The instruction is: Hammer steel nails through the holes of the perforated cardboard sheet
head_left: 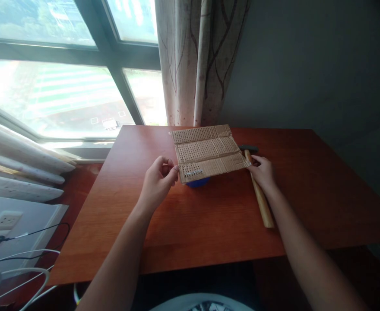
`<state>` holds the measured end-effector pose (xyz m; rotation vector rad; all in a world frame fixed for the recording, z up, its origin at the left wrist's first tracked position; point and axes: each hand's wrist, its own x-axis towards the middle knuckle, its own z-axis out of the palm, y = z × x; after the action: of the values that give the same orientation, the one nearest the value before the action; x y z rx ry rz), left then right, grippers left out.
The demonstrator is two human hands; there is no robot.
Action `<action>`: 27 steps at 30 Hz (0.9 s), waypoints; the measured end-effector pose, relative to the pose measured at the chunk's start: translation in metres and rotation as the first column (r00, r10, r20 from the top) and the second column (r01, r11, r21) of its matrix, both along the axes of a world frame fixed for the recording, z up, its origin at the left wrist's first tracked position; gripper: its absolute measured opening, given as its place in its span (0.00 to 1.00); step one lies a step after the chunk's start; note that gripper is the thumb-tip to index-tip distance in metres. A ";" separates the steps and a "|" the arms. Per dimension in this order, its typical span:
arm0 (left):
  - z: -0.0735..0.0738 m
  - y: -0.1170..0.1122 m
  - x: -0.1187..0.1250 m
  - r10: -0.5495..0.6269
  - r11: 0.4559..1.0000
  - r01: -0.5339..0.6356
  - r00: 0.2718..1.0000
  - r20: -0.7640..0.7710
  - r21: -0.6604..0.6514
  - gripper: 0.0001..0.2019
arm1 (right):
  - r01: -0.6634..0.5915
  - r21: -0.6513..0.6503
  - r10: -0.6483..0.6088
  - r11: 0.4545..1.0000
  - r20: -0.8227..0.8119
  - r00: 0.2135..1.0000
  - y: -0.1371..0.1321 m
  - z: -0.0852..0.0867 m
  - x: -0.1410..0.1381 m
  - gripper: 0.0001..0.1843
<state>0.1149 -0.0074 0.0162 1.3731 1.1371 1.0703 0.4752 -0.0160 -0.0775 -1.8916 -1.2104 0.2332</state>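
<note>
Between my two hands a sheet of cardboard (209, 149) is held tilted above the table. It has creases across it and rows of small punched holes, with a short row of small shiny bits near its lower left corner. My left hand (159, 179) pinches the left edge, fingers closed. At the right corner my right hand (261, 172) grips the sheet between thumb and fingers. Under the cardboard a blue round thing (198, 182) shows only in part. A hammer (261, 198) with a wooden handle and dark head lies beside and beneath my right hand.
The reddish wooden table (183, 233) stands by a window (67, 99) and a patterned curtain (190, 65). At the lower left, cables (24, 272) hang near a wall socket (7, 220). Part of a pale round rim (199, 298) shows below the table's front edge.
</note>
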 end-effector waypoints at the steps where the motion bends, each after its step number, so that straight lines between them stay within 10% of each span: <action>1: 0.000 0.000 0.000 0.000 1.000 0.000 1.000 0.000 0.001 0.11 | -0.019 -0.002 0.019 1.000 0.023 1.000 0.001 0.000 -0.003 0.23; 27: -0.002 0.000 -0.001 -0.017 1.000 0.017 1.000 -0.003 -0.009 0.12 | -0.193 -0.065 0.203 0.979 0.264 0.943 0.017 0.016 -0.039 0.11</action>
<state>0.1143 -0.0079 0.0141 1.3760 1.1293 1.0501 0.4360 0.0013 -0.0620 -1.8776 -1.5940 0.1084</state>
